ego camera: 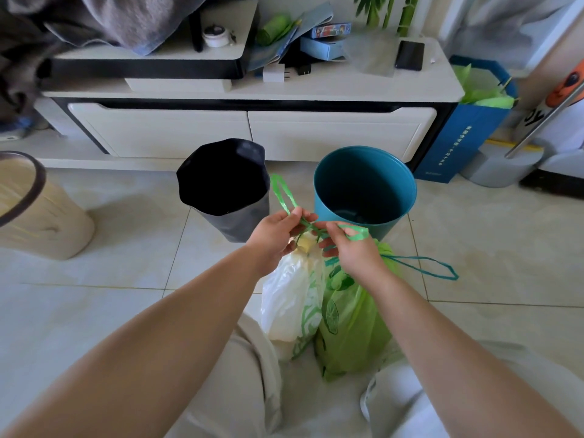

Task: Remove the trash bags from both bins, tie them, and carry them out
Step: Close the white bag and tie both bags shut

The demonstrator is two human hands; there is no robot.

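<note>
A white trash bag (289, 298) with green print stands on the floor between my knees. Its green drawstring (282, 192) loops up above my hands. My left hand (278, 233) pinches one strand of it, and my right hand (350, 251) pinches the other loop at the bag's gathered neck. A green trash bag (354, 324) lies right beside it, closed, with its teal drawstring (433, 268) trailing on the tiles. Behind stand a dark bin (226, 184) and a teal bin (365, 188), both without bags inside.
A low white cabinet (252, 128) runs behind the bins, with boxes and a phone (410, 55) on top. A beige bin (38, 210) lies at the left. A blue paper bag (467, 128) with green bags stands at the right. Tiled floor all round.
</note>
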